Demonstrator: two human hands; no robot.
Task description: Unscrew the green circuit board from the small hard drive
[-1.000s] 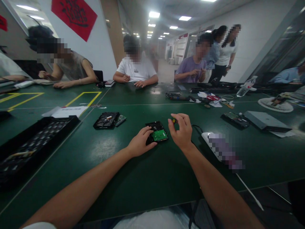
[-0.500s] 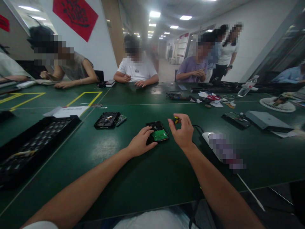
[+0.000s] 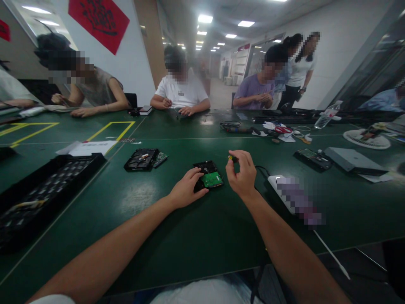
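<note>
A hard drive (image 3: 212,180) with a green circuit board lies on the green table in front of me. My left hand (image 3: 187,187) grips its near left side, fingers over the top edge and thumb along the near edge. Just right of the drive, my right hand (image 3: 242,173) pinches a small screwdriver (image 3: 233,158) by its black and yellow handle, between thumb and fingertips. The thin shaft slants down toward the drive's right side. Where its tip sits, I cannot make out.
Left stands a long black tray (image 3: 47,190); nearer the middle lies an opened drive (image 3: 141,159) beside a loose circuit board (image 3: 160,159). To the right are a white power strip (image 3: 280,194), another drive (image 3: 313,159) and a grey metal case (image 3: 354,159). Several people sit across the table.
The thumb and fingers of my right hand have drawn closer together, turning the screwdriver handle. My left hand and the hard drive stay in place.
</note>
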